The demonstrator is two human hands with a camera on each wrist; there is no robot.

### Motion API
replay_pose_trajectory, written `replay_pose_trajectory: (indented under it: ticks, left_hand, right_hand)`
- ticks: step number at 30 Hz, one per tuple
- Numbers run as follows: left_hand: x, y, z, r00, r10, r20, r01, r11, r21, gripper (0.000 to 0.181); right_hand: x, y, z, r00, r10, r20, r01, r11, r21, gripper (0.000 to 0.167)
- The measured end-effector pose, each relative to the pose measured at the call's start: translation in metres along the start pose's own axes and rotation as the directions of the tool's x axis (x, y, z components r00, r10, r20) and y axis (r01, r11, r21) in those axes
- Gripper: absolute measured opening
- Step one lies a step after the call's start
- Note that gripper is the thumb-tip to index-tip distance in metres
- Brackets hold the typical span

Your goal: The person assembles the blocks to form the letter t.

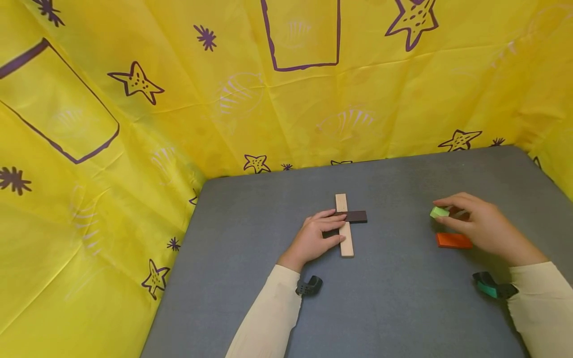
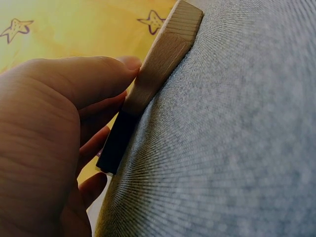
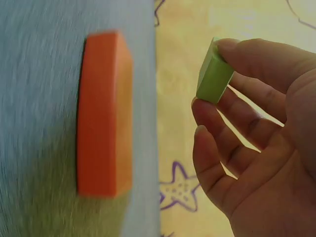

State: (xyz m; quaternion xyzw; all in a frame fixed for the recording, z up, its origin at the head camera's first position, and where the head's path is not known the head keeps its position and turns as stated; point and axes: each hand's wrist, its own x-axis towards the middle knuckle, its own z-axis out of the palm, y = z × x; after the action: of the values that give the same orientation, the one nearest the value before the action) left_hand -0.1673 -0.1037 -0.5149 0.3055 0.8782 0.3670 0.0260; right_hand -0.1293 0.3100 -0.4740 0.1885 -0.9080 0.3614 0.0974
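Green block (image 1: 438,213): small, pinched in right grip (image 1: 483,226), right of frame. Orange block (image 1: 454,241): oblong, lying flat just below it in head view. Pale wood (image 1: 346,244): near centre, roughly vertical; dark block (image 1: 357,217) crosswise at mid-length. Pale wood one piece or two: cannot tell.

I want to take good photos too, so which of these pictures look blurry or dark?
Right wrist view: the orange block looks blurry, the green block crisper, and a dim shadow falls on the table; left wrist view: the left hand looks rather dark; head view: bright, with dark stars showing clearly on the yellow cloth.
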Motion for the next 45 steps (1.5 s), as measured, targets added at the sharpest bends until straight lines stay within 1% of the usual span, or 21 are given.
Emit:
replay_pose_trajectory:
  ticks: [6,10,15,20,24,28,34,37,41,45]
  left_hand:
    - [-0.001,0.000,0.000,1.000,-0.002,-0.009,0.001,1.000,-0.005,0.045]
    - [-0.001,0.000,0.000,1.000,-0.006,-0.005,0.006,1.000,-0.014,0.045]
    - [-0.001,-0.001,0.001,1.000,-0.002,-0.010,0.002,1.000,-0.020,0.045]
    - [-0.001,-0.002,0.001,1.000,0.001,-0.013,-0.001,1.000,-0.024,0.045]
    - [-0.001,-0.002,0.001,1.000,-0.002,-0.008,0.002,1.000,-0.024,0.045]
    - [0.000,-0.002,0.001,1.000,0.007,-0.011,-0.007,1.000,-0.012,0.044]
    - [0.000,-0.003,0.001,1.000,0.017,-0.015,-0.017,1.000,-0.014,0.044]
    - [-0.001,-0.004,0.002,1.000,0.021,-0.019,-0.021,1.000,-0.019,0.043]
    - [-0.001,-0.004,0.002,0.999,0.024,-0.021,-0.025,1.000,-0.018,0.043]
    - [-0.001,-0.003,0.001,1.000,0.024,-0.019,-0.025,1.000,-0.009,0.044]
  right_hand:
    - [0.004,-0.020,0.011,0.996,-0.084,0.007,0.084,0.996,-0.003,0.039]
    - [0.007,-0.037,0.020,0.990,-0.144,0.004,0.144,0.989,0.024,0.042]
    - [0.009,-0.056,0.033,0.973,-0.230,0.003,0.229,0.971,0.063,0.046]
    - [0.009,-0.073,0.044,0.955,-0.296,0.026,0.293,0.952,0.091,0.045]
    - [0.009,-0.084,0.055,0.939,-0.340,0.061,0.330,0.935,0.130,0.044]
    - [0.007,-0.093,0.066,0.931,-0.344,0.123,0.325,0.933,0.153,0.039]
    - [0.005,-0.104,0.081,0.921,-0.337,0.193,0.307,0.936,0.171,0.029]
    - [0.004,-0.108,0.087,0.916,-0.324,0.236,0.292,0.943,0.160,0.027]
    - [0.005,-0.113,0.093,0.904,-0.305,0.301,0.273,0.951,0.144,0.025]
    - [0.005,-0.117,0.100,0.892,-0.294,0.344,0.270,0.956,0.118,0.023]
